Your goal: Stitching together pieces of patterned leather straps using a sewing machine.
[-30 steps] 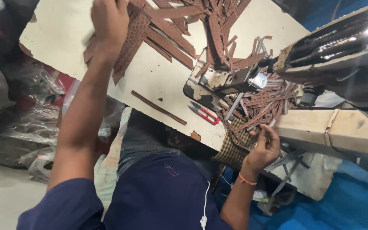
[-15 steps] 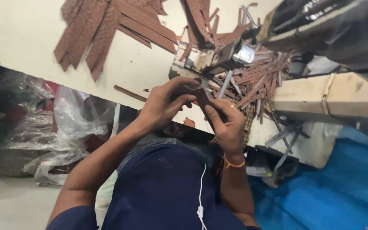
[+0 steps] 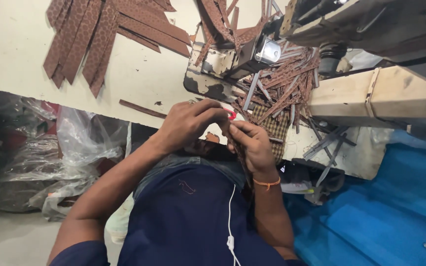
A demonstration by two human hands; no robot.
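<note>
Left hand (image 3: 188, 125): fingers curled, pinching a small red-handled tool (image 3: 231, 115).
Right hand (image 3: 252, 145): gripping a brown patterned strip (image 3: 238, 148).
Desk (image 3: 16, 44): carries more strips.

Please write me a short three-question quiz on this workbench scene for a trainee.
1. True or false: both hands meet over one brown strip at the table's near edge.
2. Where does the fan of loose brown strips lie? A) on the blue sheet B) on the pale table top, far left of the hands C) in the plastic bags
3. Fill in: the orange band sits on the ___ wrist.

Key
1. True: the left hand and the right hand both pinch it, beside a small red-handled tool.
2. B.
3. Right.
</note>
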